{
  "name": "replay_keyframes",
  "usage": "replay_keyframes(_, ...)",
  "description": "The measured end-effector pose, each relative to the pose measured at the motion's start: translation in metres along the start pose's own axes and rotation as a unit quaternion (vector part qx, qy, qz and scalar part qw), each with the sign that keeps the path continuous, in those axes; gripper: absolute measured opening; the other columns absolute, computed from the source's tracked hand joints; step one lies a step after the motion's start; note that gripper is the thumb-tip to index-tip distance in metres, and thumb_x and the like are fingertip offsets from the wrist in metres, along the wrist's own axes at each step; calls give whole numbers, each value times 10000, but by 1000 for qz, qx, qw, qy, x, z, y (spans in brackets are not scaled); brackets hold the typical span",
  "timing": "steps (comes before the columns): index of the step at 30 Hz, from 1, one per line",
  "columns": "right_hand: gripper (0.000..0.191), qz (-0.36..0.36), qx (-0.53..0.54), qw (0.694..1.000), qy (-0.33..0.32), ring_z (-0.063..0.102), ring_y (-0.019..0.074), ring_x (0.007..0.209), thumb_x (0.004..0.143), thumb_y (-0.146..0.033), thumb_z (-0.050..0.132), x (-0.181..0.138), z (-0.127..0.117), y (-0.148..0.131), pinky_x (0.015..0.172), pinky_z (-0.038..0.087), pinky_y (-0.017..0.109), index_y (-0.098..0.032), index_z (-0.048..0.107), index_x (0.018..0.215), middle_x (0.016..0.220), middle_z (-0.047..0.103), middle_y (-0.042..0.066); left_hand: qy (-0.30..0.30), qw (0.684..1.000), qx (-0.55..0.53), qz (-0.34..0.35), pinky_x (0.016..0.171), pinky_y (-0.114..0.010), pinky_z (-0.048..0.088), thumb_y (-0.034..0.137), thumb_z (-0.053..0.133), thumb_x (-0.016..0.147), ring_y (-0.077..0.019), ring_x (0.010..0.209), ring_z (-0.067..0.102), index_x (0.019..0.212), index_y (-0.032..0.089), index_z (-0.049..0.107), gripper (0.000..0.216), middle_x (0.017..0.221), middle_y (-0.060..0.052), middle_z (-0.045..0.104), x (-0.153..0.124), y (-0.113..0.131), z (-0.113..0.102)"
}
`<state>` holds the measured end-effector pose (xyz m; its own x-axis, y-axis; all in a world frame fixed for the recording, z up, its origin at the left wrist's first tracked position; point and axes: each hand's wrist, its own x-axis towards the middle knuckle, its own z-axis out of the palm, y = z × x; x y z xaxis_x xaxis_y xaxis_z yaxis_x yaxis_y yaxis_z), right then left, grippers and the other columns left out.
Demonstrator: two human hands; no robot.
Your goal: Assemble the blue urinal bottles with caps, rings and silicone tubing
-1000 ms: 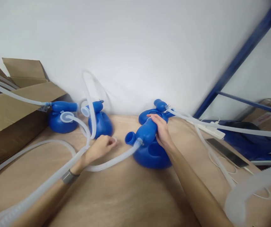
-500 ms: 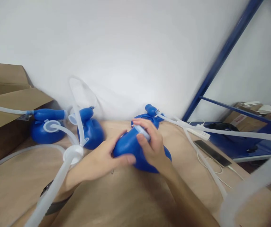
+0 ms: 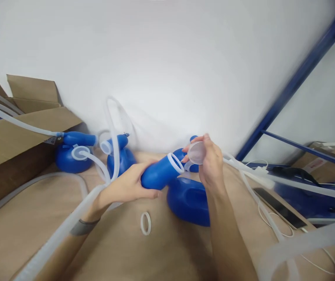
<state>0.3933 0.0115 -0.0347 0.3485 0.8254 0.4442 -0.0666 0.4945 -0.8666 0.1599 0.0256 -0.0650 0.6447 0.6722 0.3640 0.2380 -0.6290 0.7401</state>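
A blue plastic bottle (image 3: 186,199) lies on the wooden table in front of me. My left hand (image 3: 129,186) is wrapped round its neck (image 3: 158,175), which ends in a white ring (image 3: 175,162) at the mouth. My right hand (image 3: 210,164) pinches a small clear round cap (image 3: 196,152) just beyond that mouth, a little apart from it. A loose white ring (image 3: 145,223) lies on the table below the neck. A corrugated translucent hose (image 3: 53,238) runs across my left forearm.
Two more blue bottles (image 3: 69,154) (image 3: 120,156) with hoses stand at the back left by an open cardboard box (image 3: 15,136). A phone (image 3: 280,207), white cables and a blue shelf frame (image 3: 290,86) are at the right. A white wall is behind.
My left hand has shifted onto the bottle's neck and tilted its mouth up. My right hand has come off the bottle and now holds a clear cap. A white ring now lies on the table.
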Motion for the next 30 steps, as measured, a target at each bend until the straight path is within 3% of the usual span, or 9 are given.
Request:
replay_keyframes(4,499,33,-7,998,-56,691,168,564,901,-717,654,0,-12,4,555,551,285,-228,689,992,783,753,24,19,999,36,-37,1047,-450,560,418,875,726,-366,1226,685,1439,188,605,796,1362,-120,717,2,-25,-25)
replay_keyframes(6,457,53,-69,984,-155,733,191,686,937,-683,623,-13,-10,7,588,561,292,-252,697,1070,909,764,32,14,996,59,-65,978,-440,586,480,857,730,-367,1156,706,1388,170,631,761,1291,-121,739,4,-37,-36)
replay_keyframes(8,379,52,-190,935,-296,760,238,916,984,-595,613,-34,-4,14,750,606,350,-271,712,1153,1091,763,53,12,993,87,-80,964,-428,588,499,831,748,-356,1139,710,1382,162,624,748,1282,-115,740,7,-46,-43)
replay_keyframes(10,339,13,-319,877,-358,688,297,1210,1017,-472,618,-54,6,27,1017,564,470,-278,682,1288,1329,699,82,16,991,109,-74,1009,-425,570,485,817,762,-343,1165,703,1420,156,590,770,1321,-115,728,9,-51,-45)
replay_keyframes(12,518,-18,-383,866,-320,567,343,1392,992,-389,668,-66,14,43,1116,505,542,-247,536,1472,1556,529,145,19,990,125,-59,1050,-425,550,466,807,780,-338,1191,696,1449,156,567,775,1354,-119,715,10,-53,-43)
replay_keyframes(15,801,-29,-358,905,-227,548,341,1390,903,-452,783,-64,16,62,1077,541,514,-217,372,1549,1588,433,194,8,989,142,-31,1090,-434,529,424,805,792,-345,1233,685,1453,170,570,745,1393,-122,702,11,-53,-37)
replay_keyframes(20,225,-117,-362,899,-214,615,262,1139,1073,-434,552,-41,-2,59,1042,516,459,-240,667,1086,1194,634,97,-40,986,152,52,1191,-468,460,337,778,831,-349,1371,609,1522,242,518,744,1530,-113,617,10,-59,-28)
replay_keyframes(25,213,-277,-342,849,-291,607,233,1060,1094,-305,528,-35,-12,45,1184,386,535,-230,643,931,1047,668,62,-63,985,140,78,1182,-518,473,346,795,835,-356,1357,614,1543,223,487,782,1521,-158,612,7,-56,-29)
replay_keyframes(30,201,-327,-224,872,-286,632,188,932,1084,-289,556,-42,-11,30,817,567,336,-223,602,900,1066,627,76,-109,985,78,106,1166,-460,498,305,820,824,-331,1331,641,1535,260,532,769,1494,-121,642,7,-27,-35)
